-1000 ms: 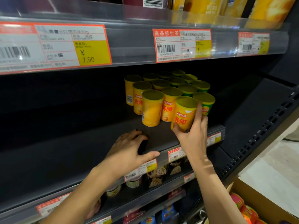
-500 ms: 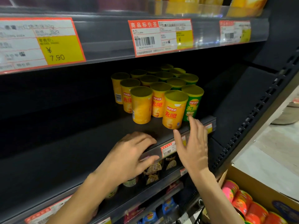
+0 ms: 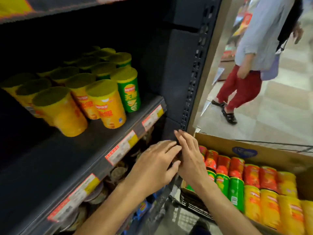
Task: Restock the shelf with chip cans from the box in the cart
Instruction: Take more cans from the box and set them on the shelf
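Several yellow chip cans (image 3: 108, 104) and green chip cans (image 3: 128, 90) stand upright in a cluster on the dark shelf (image 3: 81, 150). At the lower right a cardboard box (image 3: 225, 145) holds rows of red, green and yellow cans (image 3: 237, 187) lying on their sides. My left hand (image 3: 155, 163) and my right hand (image 3: 189, 156) hover empty side by side between the shelf's front edge and the box, fingers relaxed and extended, the two hands almost touching.
Price tags (image 3: 123, 146) line the shelf's front rail. Round tins fill the lower shelf (image 3: 116, 173). A perforated upright post (image 3: 194, 68) bounds the shelf on the right. A person in red trousers (image 3: 240, 89) walks in the aisle beyond. The wire cart (image 3: 191, 202) carries the box.
Both hands have come away from the shelf and moved down and right toward the box. The view has swung right, bringing the box and the aisle into sight.
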